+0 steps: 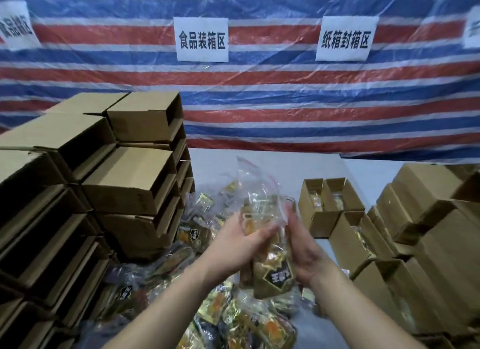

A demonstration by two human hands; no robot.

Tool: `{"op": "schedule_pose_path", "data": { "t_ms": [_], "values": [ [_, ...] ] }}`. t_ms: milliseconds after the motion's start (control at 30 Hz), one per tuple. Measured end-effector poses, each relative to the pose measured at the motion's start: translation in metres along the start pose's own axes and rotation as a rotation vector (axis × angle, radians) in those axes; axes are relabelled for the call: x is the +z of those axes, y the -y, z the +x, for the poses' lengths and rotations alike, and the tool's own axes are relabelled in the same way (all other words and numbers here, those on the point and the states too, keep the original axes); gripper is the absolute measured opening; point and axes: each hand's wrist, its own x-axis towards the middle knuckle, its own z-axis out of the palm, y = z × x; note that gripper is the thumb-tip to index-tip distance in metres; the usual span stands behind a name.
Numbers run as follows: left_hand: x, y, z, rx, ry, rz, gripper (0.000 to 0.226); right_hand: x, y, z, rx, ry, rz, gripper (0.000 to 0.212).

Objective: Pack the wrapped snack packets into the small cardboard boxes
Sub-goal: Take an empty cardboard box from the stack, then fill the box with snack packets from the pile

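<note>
left hand (pixel 240 241) and right hand (pixel 302 247): each grip held the clear bag of snack packets (pixel 267 234) above the table's near middle | loose packets (pixel 233 315) heaped beneath | open boxes (pixel 330 205) toward right edge

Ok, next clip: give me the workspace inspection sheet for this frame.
Surface: grey table, mostly covered.
Job's things: clear zip bag of snack packets held up; loose packet pile below; open boxes with packets inside at right.
Clutter: empty box stacks left, more boxes right.
Grippers: left hand and right hand both grip the bag.
Cables: nothing seen.
Surroundings: striped tarp with paper signs.
</note>
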Motion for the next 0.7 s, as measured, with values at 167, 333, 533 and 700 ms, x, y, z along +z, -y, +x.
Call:
{"op": "schedule_pose_path", "data": {
  "t_ms": [167,333,533,700],
  "values": [
    [0.016,-0.012,0.022,0.272,-0.252,0.789,0.071,0.003,0.012,-0.011,-0.124,0.072,0.208,0.074],
    [0.014,-0.004,0.033,0.124,-0.096,0.929,0.087,-0.004,0.015,-0.018,-0.133,-0.046,0.056,0.072],
    [-0.033,0.073,-0.017,-0.267,0.428,0.671,0.084,-0.043,0.004,-0.040,0.004,-0.036,-0.053,0.067],
    [-0.029,0.180,-0.078,-0.477,0.528,0.784,0.065,-0.055,-0.049,-0.058,0.378,0.019,-0.406,0.063]
  ]
}}
